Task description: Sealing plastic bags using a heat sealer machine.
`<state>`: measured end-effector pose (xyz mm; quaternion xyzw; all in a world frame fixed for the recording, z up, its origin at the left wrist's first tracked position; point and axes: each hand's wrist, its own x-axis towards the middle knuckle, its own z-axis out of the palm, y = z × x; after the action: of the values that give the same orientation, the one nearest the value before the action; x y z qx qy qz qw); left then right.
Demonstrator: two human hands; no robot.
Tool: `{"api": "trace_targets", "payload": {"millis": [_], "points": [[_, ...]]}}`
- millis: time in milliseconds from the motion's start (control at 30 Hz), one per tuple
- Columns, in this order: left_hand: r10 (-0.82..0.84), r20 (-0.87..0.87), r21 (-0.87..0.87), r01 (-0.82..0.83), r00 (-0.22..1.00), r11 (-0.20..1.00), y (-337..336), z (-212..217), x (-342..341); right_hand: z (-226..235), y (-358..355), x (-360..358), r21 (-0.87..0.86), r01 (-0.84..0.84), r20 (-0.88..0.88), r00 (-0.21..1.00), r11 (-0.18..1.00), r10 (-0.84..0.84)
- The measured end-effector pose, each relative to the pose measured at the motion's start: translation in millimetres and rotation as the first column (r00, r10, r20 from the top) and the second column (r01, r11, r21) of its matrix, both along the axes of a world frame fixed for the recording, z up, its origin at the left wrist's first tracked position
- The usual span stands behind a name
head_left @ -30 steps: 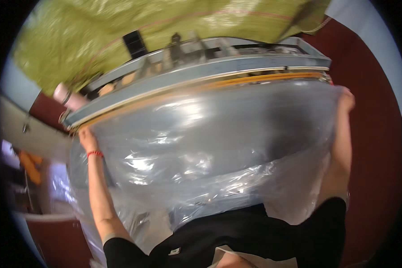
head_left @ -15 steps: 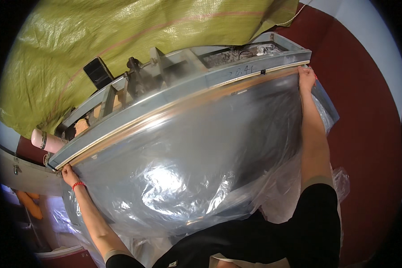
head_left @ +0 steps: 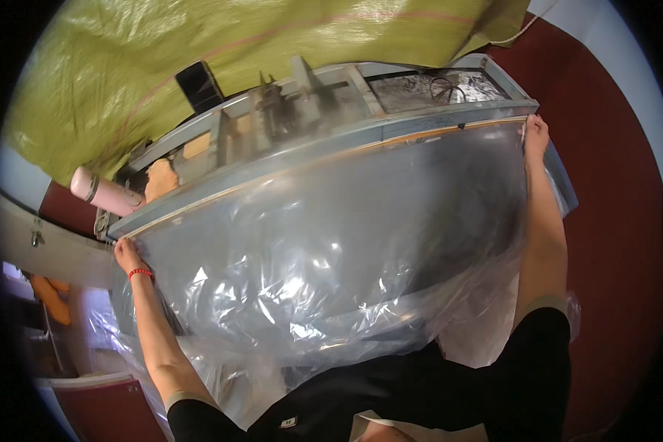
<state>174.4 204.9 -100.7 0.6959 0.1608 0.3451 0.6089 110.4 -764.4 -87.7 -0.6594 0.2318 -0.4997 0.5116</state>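
Note:
A wide sheet of clear plastic film (head_left: 302, 295) stretches between my two hands, its far edge along the front of a grey metal frame (head_left: 272, 171). At the frame's left end, my left hand (head_left: 127, 255), with a red bead bracelet (head_left: 140, 272) on its wrist, pinches the film's left corner. My right hand (head_left: 536, 138) has its fingers closed on the film's right corner, beside the frame's right end. A thin pale-yellow strip (head_left: 420, 135) runs along the frame's front edge. The film sags in shiny folds toward my body.
Crossbars and dark metal parts (head_left: 269, 107) sit within the frame. Behind it are a black phone (head_left: 199, 87) and a yellow-green woven sheet (head_left: 287, 33). A pink bottle (head_left: 104, 190) and an orange-tan piece (head_left: 162, 179) lie at the left. Dark red surface (head_left: 604, 243) extends at the right.
The view has shifted, so the frame and both hands appear farther right. The orange-brown band below the pale strip looks narrower. Both hands keep hold of the film, whose folds have changed.

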Motion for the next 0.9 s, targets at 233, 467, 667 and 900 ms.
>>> {"api": "trace_targets", "payload": {"millis": [233, 467, 667, 900], "points": [[-0.141, -0.03, 0.308, 0.143, 0.99, 0.941, -31.0, 53.5, -77.5, 32.2, 2.7, -63.7, -0.063, -0.119, -0.108, 0.988, 0.991, 0.112], [-0.398, 0.067, 0.167, 0.383, 0.915, 0.909, -106.6, 99.3, -129.8, 77.6, -15.7, -113.1, -0.629, 0.238, -0.146, 0.899, 0.74, -0.413], [-0.37, 0.045, 0.132, 0.361, 0.928, 0.923, -98.1, 114.5, -185.3, 156.3, 436.7, -62.5, -0.33, -0.816, -0.519, 0.577, 0.475, 0.631], [-0.06, 0.222, 0.589, -0.085, 0.973, 0.804, -106.0, 138.0, -205.1, 73.5, 624.4, -22.3, -0.454, -0.886, -0.522, 0.347, 0.09, 0.779]]}}
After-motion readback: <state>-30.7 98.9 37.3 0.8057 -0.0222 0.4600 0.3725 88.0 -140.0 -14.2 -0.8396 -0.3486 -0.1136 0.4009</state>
